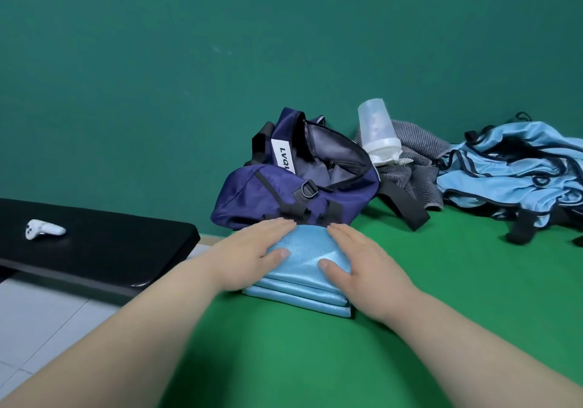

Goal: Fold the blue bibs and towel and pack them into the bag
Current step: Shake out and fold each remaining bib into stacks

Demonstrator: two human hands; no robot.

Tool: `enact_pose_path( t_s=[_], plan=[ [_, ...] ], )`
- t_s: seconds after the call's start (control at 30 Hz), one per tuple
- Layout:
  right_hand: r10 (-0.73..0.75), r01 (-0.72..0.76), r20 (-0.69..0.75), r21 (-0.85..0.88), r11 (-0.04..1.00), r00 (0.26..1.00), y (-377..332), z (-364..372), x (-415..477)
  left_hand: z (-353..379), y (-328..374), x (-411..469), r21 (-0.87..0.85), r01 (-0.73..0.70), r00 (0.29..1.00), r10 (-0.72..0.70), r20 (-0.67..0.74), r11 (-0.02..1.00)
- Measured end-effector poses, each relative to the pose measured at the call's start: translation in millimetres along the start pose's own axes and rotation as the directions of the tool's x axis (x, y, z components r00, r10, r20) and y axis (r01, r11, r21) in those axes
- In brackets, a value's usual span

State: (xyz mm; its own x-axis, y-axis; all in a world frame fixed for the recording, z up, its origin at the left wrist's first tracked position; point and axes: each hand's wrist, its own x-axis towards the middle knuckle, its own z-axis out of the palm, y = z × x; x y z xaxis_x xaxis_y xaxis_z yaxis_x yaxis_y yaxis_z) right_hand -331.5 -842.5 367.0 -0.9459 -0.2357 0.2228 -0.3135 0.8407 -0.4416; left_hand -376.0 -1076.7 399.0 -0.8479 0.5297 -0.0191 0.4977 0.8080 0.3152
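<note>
Stack of folded blue bibs point(304, 259) on the near left part of the green tabletop point(441, 297), several satin layers showing at its near edge, far edge touching the navy bag point(252, 199).

Left hand point(249, 253) flat on the left side of the stack, fingers straight and close together, pointing far-right toward the bag, thumb on the top layer. Right hand point(359, 262) flat on the right side, fingers likewise straight and together, thumb laid inward on the fabric. Nothing gripped or pinched by either hand; both palms pressing down.

Bag just beyond the stack, zipped mouth gaping upward, grey lining visible, white label reading "LVQ" partly hidden, black strap point(407, 209) trailing to the right over the tabletop.

Grey striped towel point(416, 145) crumpled to the right of the bag at the far edge, unfolded. Translucent shaker bottle point(377, 127) on the towel, white lid end down, tilted.

Heap of unfolded blue bibs point(511, 168) with dark trim at far right, well apart from the folded stack.

Black bench point(104, 250) at left, beside the tabletop, white game controller point(44, 230) on it. Pale tiled floor point(41, 322) at near left.
</note>
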Motion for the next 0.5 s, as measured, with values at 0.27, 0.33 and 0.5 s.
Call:
enact_pose_path(
  t_s=[0.27, 0.33, 0.5],
  plan=[
    [0.019, -0.021, 0.059, 0.042, 0.999, 0.998, 4, 1, -6, 0, -7, -8, -0.044, 0.029, 0.997, -0.025, 0.077, 0.999],
    [0.035, -0.04, 0.086, 0.067, 0.997, 0.996, 7, -4, -8, -3, -9, -13, -0.005, 0.031, 0.997, -0.03, 0.07, 1.0],
    [0.131, -0.136, 0.056, 0.095, 0.986, 0.99, 29, -27, -24, -2, -1, -32, 0.144, 0.034, 0.996, -0.021, -0.088, 0.989]
  ],
)
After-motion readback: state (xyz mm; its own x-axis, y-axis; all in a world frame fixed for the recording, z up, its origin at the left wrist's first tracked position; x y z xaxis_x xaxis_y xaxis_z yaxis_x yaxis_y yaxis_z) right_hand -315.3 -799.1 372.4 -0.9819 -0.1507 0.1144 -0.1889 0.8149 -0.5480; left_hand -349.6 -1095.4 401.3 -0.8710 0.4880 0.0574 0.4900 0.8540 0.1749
